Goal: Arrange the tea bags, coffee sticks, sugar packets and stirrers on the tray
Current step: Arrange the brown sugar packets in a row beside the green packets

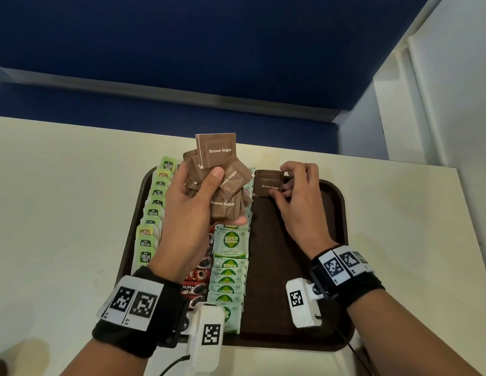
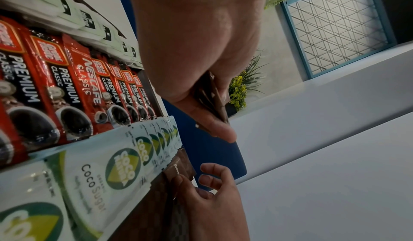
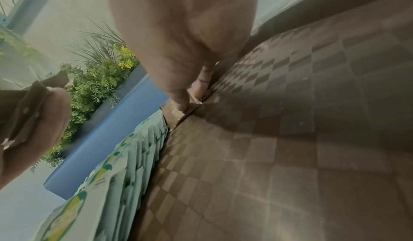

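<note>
The left hand (image 1: pixel 193 202) is raised above the brown tray (image 1: pixel 334 213), thumb and fingers curled round a loose bunch of brown sugar packets (image 1: pixel 225 185) that fan out upward. The right hand (image 1: pixel 299 196) is down at the tray's far edge, right of middle, thumb and fingertips pinching a single brown sugar packet (image 1: pixel 266 184) that lies flat on the tray floor there.

Three rows run from the tray's near edge to its far edge. Green McCoy tea bags (image 1: pixel 152 213) line the left edge. Next come red coffee sticks (image 1: pixel 197 280), mostly hidden by the left forearm in the head view. Then the Coco Natura coco sugar packets (image 1: pixel 231 256) overlap down the middle. The right half of the tray floor is bare.

The left wrist view alone shows the coffee sticks (image 2: pixel 67 89) clearly, printed Premium Classic and Nescafe Classic, overlapped like shingles beside the coco sugar packets (image 2: pixel 107 174). The right wrist view alone shows the tray's woven checker texture (image 3: pixel 290 138), with the thumb pressing the single packet (image 3: pixel 176 114) down just beside the last coco sugar packet.

The tray sits on a cream table (image 1: pixel 60 199).
</note>
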Available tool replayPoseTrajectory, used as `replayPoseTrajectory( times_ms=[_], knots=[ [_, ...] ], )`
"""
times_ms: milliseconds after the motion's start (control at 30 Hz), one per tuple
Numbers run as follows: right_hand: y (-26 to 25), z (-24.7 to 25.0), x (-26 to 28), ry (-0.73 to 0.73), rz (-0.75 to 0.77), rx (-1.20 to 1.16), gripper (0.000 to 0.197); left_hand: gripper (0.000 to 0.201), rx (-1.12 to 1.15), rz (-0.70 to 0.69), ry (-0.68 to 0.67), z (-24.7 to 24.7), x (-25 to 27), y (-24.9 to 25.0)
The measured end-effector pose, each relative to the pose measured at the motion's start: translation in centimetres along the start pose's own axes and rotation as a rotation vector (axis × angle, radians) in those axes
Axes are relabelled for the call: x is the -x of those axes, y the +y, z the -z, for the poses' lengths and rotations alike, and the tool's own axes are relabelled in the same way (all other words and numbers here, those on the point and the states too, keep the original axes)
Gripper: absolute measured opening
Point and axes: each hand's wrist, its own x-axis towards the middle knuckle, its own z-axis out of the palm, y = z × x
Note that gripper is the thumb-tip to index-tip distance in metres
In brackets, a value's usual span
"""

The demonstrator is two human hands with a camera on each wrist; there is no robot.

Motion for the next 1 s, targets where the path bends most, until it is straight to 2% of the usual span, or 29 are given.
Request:
replayPoseTrajectory(
  times_ms=[200,333,467,600,700,867,933,1000],
  knots=[
    [-0.5,0.4,0.0,0.035,-0.039,-0.019,0.043,0.032,0.002,0.021,-0.031,-0.3,-0.1,-0.2],
    [-2.9,2.5,0.4,0.123,-0.114,-0.241,0.034,0.034,-0.029,0.048,-0.093,-0.2,0.2,-0.4],
    [-6.3,5.0,0.4,-0.083,-0.186,-0.520,0.037,0.040,-0.066,0.107,-0.145,-0.2,0.4,-0.6],
    [-7.5,5.5,0.0,-0.153,-0.081,-0.412,0.031,0.041,-0.101,0.147,-0.187,-0.5,0.4,-0.8],
    [-6.8,5.4,0.2,-0.118,-0.131,-0.430,0.021,0.040,-0.087,0.151,-0.196,-0.6,0.5,-0.9],
    [-4.6,6.0,0.5,-0.008,-0.276,-0.512,0.018,0.035,-0.058,0.120,-0.138,0.0,0.8,-1.1],
    [-3.2,6.1,0.3,0.009,-0.292,-0.414,0.017,0.032,-0.056,0.116,-0.108,0.5,0.8,-1.0],
    [-1.8,5.8,0.1,-0.076,-0.265,-0.248,0.016,0.031,-0.062,0.110,-0.094,1.0,0.7,-0.9]
  ],
)
